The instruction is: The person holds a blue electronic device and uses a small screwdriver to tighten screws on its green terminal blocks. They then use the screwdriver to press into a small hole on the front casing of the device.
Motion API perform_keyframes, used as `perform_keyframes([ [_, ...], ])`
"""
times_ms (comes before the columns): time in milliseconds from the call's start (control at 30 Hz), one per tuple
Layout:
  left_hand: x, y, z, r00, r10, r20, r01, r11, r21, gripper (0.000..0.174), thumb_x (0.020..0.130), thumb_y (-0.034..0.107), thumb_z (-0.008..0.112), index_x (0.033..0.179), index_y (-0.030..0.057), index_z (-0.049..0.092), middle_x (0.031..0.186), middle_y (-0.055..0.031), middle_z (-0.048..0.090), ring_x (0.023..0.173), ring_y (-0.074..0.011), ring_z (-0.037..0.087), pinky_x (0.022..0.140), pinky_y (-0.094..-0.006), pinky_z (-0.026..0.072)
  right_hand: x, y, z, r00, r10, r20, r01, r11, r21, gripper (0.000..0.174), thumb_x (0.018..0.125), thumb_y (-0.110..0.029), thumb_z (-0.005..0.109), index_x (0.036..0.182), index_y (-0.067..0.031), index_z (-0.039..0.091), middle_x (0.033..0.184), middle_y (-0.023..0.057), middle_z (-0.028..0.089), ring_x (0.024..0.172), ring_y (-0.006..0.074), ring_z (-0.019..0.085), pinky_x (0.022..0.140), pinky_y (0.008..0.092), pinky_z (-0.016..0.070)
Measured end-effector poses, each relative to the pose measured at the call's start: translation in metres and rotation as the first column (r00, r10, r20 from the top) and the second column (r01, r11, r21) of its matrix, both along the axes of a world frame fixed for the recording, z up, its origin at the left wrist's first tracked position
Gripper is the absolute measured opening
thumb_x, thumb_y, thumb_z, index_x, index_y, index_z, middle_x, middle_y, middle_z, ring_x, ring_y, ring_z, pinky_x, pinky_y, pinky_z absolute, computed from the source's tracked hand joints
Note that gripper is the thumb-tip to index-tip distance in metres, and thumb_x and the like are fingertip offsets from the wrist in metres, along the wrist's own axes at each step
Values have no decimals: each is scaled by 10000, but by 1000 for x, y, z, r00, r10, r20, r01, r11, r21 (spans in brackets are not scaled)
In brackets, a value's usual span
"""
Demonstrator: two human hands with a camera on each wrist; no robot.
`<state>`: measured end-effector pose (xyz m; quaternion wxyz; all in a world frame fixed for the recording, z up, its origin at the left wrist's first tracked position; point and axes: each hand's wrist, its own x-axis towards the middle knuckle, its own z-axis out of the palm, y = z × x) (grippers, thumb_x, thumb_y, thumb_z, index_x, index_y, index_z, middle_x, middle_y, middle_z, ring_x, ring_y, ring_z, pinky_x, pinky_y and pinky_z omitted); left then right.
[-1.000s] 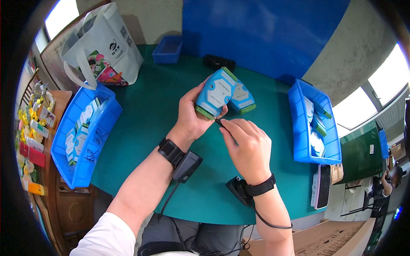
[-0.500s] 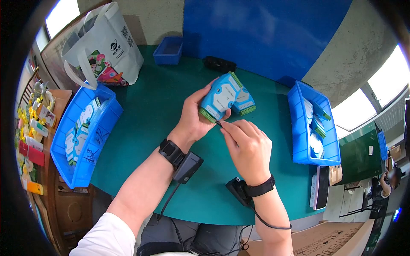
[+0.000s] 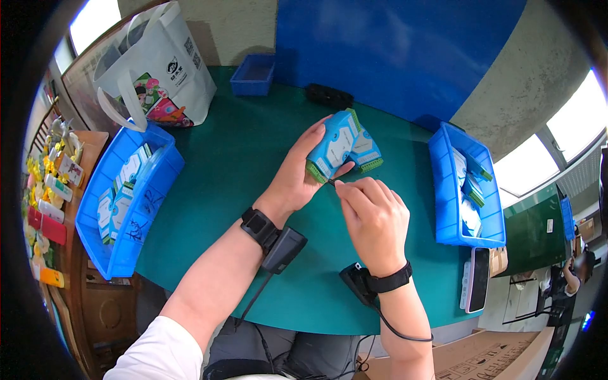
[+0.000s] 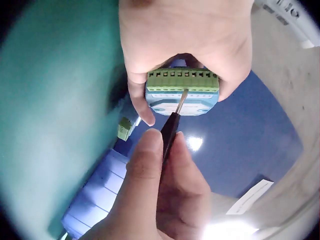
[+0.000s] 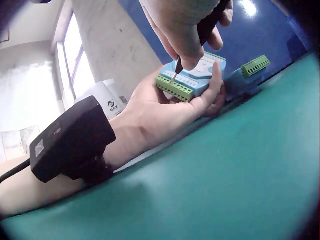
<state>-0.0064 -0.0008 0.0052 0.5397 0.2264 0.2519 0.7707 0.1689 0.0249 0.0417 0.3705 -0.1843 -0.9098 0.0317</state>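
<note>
Inward of the near edge of the table [image 3: 304, 310], I note the right hand [image 3: 378, 218] with fingers curled round a black-handled screwdriver [image 4: 170, 132]. Its tip meets the green terminal block [image 4: 183, 80] on the blue module [image 3: 335, 147], which the left hand [image 3: 292, 168] grips by its sides, around mid-table. Principal risk, in my judgement: the narrow tip skids off if pushed at its present slant, marking the housing or striking a left finger. Second: a loose left grip would let the module twist under load. Just beyond, toward the far edge, sits a second module [image 3: 365, 149]; contact undetermined from my feeds. A sideways slip could knock it.
</note>
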Motion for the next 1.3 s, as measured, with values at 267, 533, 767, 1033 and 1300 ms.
perform_keyframes([
  [267,3,-3,2,982,85,-170,-88,996,-8,593,1052,391,566,1540,117,372,1474,-132,498,1343,-265,524,1070,-488,520,-1,-4,-4,1000,23,10,-22,995,-93,120,896,-115,718,1014,-91,721,831,37,617,743,222,644,627,361,507],
  [533,4,-3,1,965,80,-251,-87,996,-17,611,1037,367,596,1536,81,388,1481,-135,497,1344,-270,530,1065,-476,530,-2,-5,-11,999,42,-2,-40,957,-288,150,942,-168,701,1033,-57,661,803,127,684,652,351,682,550,429,542],
  [767,3,-2,-1,963,96,-254,-101,995,-5,588,1030,332,617,1520,72,419,1463,-123,518,1315,-245,556,1036,-453,552,0,-4,-16,999,28,36,-13,932,-363,165,955,-187,685,1015,-51,614,823,151,695,679,372,689,571,442,547],
  [1033,3,-2,1,944,123,-305,-136,990,-21,553,1041,333,601,1508,76,453,1461,-120,531,1306,-232,567,1016,-428,556,-1,-4,-9,994,-42,105,60,983,-173,149,980,-232,663,970,-86,634,799,110,663,653,328,677,554,408,530],
  [1300,7,-2,2,904,160,-397,-180,984,-14,502,1056,296,577,1492,67,480,1451,-117,547,1263,-223,601,1003,-408,559,-2,-4,-13,996,-26,88,49,962,-270,107,973,-187,658,974,-90,613,772,109,645,664,350,676,549,441,530],
])
